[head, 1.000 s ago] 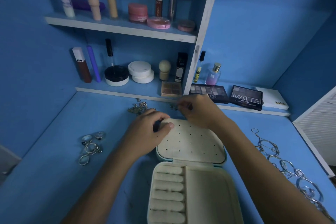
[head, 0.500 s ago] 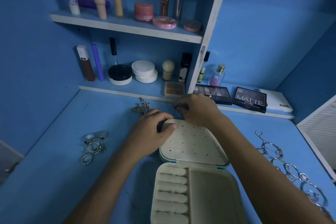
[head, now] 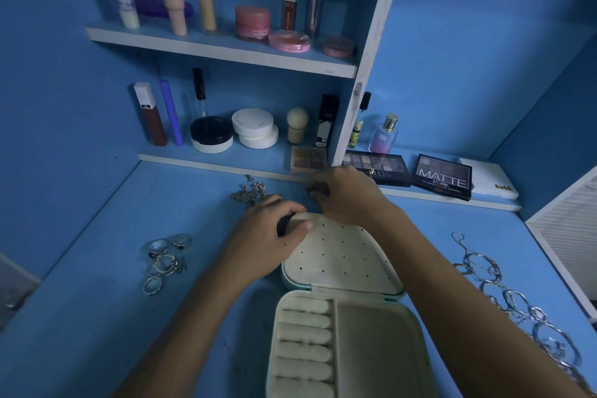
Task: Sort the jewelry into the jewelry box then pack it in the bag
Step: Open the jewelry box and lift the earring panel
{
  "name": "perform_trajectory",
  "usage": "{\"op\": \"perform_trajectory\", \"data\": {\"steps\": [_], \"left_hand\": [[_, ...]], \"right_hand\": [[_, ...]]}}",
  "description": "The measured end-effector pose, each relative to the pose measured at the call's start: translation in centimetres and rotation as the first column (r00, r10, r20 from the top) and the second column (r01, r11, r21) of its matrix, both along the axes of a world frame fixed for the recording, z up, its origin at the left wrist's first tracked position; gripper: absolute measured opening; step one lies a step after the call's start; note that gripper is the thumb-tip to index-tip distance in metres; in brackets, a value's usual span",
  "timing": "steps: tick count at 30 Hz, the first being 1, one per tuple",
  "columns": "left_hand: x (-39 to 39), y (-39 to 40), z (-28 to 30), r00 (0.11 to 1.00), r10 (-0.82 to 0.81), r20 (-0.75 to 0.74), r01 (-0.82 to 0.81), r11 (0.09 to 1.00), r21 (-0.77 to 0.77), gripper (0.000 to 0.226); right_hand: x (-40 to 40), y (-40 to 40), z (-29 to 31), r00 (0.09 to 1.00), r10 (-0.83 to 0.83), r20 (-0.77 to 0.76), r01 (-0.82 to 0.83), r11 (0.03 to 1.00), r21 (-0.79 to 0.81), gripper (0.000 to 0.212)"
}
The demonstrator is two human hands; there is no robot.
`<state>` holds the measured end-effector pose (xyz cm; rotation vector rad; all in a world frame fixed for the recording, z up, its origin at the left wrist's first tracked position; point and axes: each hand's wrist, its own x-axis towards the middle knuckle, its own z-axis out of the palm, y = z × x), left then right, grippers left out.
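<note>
The jewelry box [head: 342,317] is lying open on the blue tabletop [head: 97,317], its perforated lid [head: 339,255] folded flat toward the shelves and its base showing a column of ring rolls [head: 305,342] beside 1 plain compartment. The left hand [head: 265,236] is gripping the lid's far left corner, thumb pressing on top and fingers curling over the edge. The right hand [head: 342,194] is hovering just beyond the lid's far edge, fingers curled and pinching something small and dark; what it is cannot be told. Earrings [head: 253,194] are lying in a loose heap just beyond the left hand. Rings [head: 164,260] are sitting in a cluster well to the left of the box. A chain [head: 517,307] of large silver loops is trailing along the right side of the tabletop. 3 palettes [head: 442,176] are lying on the low ledge behind, and cosmetics are standing on the 2 shelves [head: 226,48] above.
</note>
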<state>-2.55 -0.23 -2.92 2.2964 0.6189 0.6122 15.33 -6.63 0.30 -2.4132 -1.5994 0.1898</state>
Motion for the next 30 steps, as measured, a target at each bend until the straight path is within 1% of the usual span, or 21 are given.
{"op": "perform_trajectory", "data": {"steps": [4, 9, 16, 23, 30], "left_hand": [[0.08, 0.03, -0.02, 1.0, 0.001, 0.0, -0.001, 1.0, 0.002, 0.026], [0.03, 0.07, -0.11, 1.0, -0.002, 0.002, 0.002, 1.0, 0.003, 0.026], [0.02, 0.13, -0.19, 1.0, -0.01, 0.006, 0.01, 1.0, 0.001, 0.023], [0.0, 0.07, -0.15, 1.0, -0.008, 0.008, 0.008, 1.0, 0.0, 0.02], [-0.06, 0.03, 0.03, 1.0, -0.01, -0.007, 0.01, 1.0, -0.004, 0.023]], "right_hand": [[0.06, 0.21, 0.22, 0.999, 0.021, 0.036, -0.02, 1.0, -0.024, 0.025], [0.02, 0.47, 0.11, 0.995, 0.016, 0.094, -0.013, 0.999, -0.032, 0.022], [-0.11, 0.25, 0.32, 0.997, 0.023, 0.077, -0.021, 0.999, -0.033, 0.022], [-0.34, 0.23, 0.67, 0.998, 0.011, 0.057, -0.008, 0.999, -0.05, 0.015], [-0.52, 0.56, 0.71, 0.995, 0.027, 0.098, -0.019, 0.997, -0.08, 0.014]]}}
